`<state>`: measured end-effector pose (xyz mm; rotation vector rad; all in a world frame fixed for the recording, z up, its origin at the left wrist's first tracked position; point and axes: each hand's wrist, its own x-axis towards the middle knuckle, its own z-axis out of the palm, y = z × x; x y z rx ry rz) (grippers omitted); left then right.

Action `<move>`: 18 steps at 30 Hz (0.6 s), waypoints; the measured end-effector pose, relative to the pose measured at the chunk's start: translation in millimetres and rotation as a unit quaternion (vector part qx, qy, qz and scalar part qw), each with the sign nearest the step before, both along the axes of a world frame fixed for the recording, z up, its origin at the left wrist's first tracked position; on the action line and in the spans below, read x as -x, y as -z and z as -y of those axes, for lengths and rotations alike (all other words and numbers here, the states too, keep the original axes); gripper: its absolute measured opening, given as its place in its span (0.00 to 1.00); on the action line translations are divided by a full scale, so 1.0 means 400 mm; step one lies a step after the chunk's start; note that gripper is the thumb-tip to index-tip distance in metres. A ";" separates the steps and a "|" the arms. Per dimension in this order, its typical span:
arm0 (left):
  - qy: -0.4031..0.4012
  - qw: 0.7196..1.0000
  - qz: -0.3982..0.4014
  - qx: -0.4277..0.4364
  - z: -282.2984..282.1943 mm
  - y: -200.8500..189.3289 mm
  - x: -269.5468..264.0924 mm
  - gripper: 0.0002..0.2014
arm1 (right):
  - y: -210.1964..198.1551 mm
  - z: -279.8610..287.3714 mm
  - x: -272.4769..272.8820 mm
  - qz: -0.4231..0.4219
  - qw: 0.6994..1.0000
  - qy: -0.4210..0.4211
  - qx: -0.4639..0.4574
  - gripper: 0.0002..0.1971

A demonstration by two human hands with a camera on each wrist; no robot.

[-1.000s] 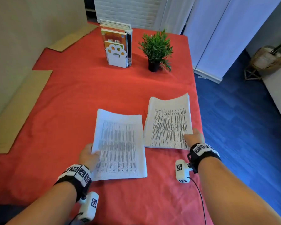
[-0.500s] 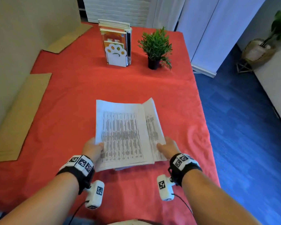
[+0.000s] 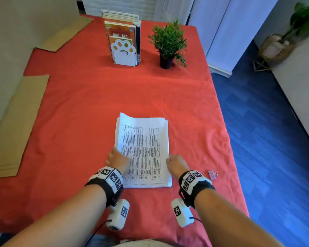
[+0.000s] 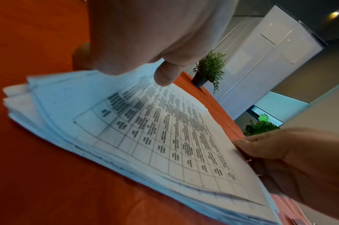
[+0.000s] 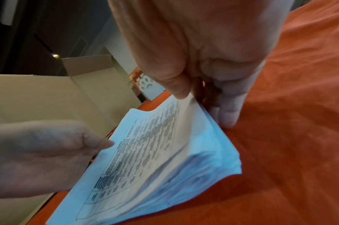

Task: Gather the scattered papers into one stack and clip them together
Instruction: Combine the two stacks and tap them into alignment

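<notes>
Both hands, left hand [image 3: 118, 159] and right hand [image 3: 177, 164], pinch white printed paper stack [image 3: 143, 150] at side edges; we judge sheets light, floppy, slippery; small binder clip [image 3: 213, 174] lies just right of right-hand grip.

No legible text on papers [image 3: 143, 150]

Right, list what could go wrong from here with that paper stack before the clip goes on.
1. The paper stack is not square: sheet edges fan out at its near corner, so a clip may miss some sheets.
2. The binder clip lies on the cloth beyond the right hand; letting go to fetch it may let the sheets slide.
3. The left hand holds only one edge, so the wrinkled red tablecloth could drag lower sheets.
</notes>
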<state>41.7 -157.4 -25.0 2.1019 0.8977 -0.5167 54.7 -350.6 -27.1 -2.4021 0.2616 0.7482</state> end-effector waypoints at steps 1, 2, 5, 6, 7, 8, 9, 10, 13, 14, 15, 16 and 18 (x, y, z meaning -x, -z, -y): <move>-0.001 1.000 0.000 0.006 0.004 -0.001 0.001 0.37 | 0.002 -0.003 0.001 0.000 1.000 0.001 -0.005 0.16; -0.004 1.000 0.002 0.008 0.005 0.001 0.003 0.38 | 0.004 -0.004 0.001 0.000 1.000 0.016 -0.015 0.16; -0.025 1.000 -0.004 -0.012 -0.005 0.006 0.002 0.38 | 0.008 -0.006 -0.002 -0.002 0.997 0.073 -0.037 0.17; -0.029 0.999 -0.009 -0.012 -0.011 0.013 0.000 0.37 | 0.008 -0.007 -0.001 -0.005 0.996 0.082 -0.044 0.17; -0.029 1.000 -0.009 -0.008 -0.019 0.024 -0.005 0.35 | 0.009 -0.007 0.000 -0.010 0.994 0.091 -0.060 0.17; -0.022 1.000 -0.011 -0.002 -0.028 0.035 -0.011 0.31 | 0.007 -0.007 0.002 -0.020 0.991 0.106 -0.080 0.16; -0.013 1.000 -0.015 0.011 -0.037 0.043 -0.014 0.28 | 0.005 -0.006 0.004 -0.025 0.987 0.121 -0.098 0.15; -0.001 0.999 -0.017 0.030 -0.047 0.056 -0.016 0.26 | 0.004 -0.004 0.005 -0.027 0.984 0.136 -0.112 0.13; -0.007 0.997 0.005 0.081 -0.061 0.067 -0.019 0.20 | 0.003 0.010 0.000 0.000 0.970 0.171 -0.173 0.13; -0.026 0.993 0.021 0.114 -0.064 0.059 -0.017 0.19 | -0.003 0.017 0.000 0.005 0.964 0.175 -0.199 0.13; -0.049 0.986 0.037 0.152 -0.068 0.042 -0.016 0.20 | -0.007 0.026 0.001 0.013 0.957 0.178 -0.227 0.13; -0.074 0.978 0.057 0.186 -0.073 0.021 -0.015 0.24 | -0.021 0.034 0.005 0.022 0.950 0.183 -0.251 0.12; -0.110 0.962 0.118 0.219 -0.084 -0.023 -0.024 0.26 | -0.054 0.045 0.008 0.036 0.936 0.185 -0.298 0.13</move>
